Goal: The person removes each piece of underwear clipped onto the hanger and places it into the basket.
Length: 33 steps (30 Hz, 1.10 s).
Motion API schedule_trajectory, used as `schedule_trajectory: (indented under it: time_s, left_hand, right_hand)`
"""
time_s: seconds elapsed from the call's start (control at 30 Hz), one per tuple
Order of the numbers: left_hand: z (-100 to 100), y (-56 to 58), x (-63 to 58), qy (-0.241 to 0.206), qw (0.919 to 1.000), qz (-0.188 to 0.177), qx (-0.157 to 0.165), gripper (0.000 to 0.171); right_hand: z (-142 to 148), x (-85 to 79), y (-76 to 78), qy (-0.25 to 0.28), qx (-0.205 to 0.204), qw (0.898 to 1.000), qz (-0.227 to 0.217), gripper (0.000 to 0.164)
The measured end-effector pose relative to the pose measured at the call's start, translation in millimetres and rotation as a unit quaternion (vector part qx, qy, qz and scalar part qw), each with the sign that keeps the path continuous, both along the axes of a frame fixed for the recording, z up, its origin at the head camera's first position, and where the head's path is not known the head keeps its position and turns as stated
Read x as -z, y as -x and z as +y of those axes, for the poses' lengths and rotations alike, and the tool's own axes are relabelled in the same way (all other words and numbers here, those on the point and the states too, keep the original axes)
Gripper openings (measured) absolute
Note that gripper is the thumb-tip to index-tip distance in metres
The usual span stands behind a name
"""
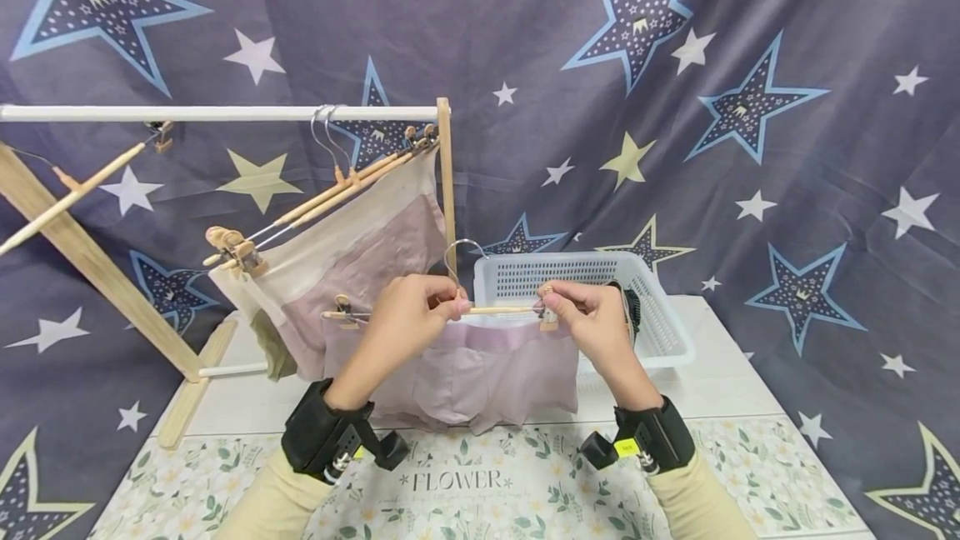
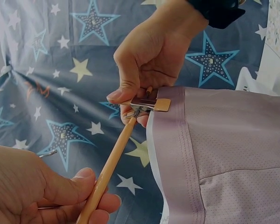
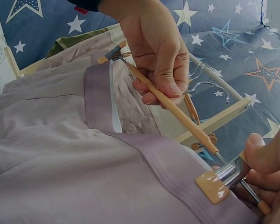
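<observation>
The left hand (image 1: 408,315) pinched a tan wooden hanger bar (image 1: 501,310) and the right hand (image 1: 600,327) its metal clip (image 1: 550,323) in the head view; pale mauve cloth (image 1: 480,377) hung below, before a light-blue plastic basket (image 1: 555,277). The left-wrist view showed dotted fabric and stitched waistband (image 2: 175,154); the right-wrist view, this waistband sagging toward the far clip (image 3: 115,52).

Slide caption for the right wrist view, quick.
The left hand grips a wooden hanger while the right hand pinches its clip at the edge of the mauve garment.
</observation>
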<state>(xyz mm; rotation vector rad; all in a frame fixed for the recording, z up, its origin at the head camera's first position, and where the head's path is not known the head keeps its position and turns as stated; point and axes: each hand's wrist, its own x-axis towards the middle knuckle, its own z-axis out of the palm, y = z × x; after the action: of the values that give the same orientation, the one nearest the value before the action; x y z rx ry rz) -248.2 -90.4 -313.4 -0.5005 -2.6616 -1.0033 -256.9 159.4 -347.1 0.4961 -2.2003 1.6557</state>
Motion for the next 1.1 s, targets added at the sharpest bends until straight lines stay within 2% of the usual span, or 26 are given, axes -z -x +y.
schedule_trajectory:
  time_s: [0.33, 0.9, 1.1]
  left_hand:
    - [2.2, 2.0, 1.1, 0.010, 0.9999, -0.002, -0.002, 0.019]
    - [3.9, 4.1, 3.6, 0.015, 0.9998, -0.009, -0.003, 0.017]
    - [1.7, 4.1, 2.7, 0.024, 0.9997, -0.006, 0.009, 0.018]
  right_hand:
    - [1.3, -1.3, 1.2, 0.011, 0.011, 0.999, -0.032, 0.016]
    - [2.7, 5.1, 1.8, 0.009, 0.001, 1.000, -0.013, 0.012]
    - [2.3, 7.2, 2.5, 0.016, -0.015, 1.000, -0.010, 0.013]
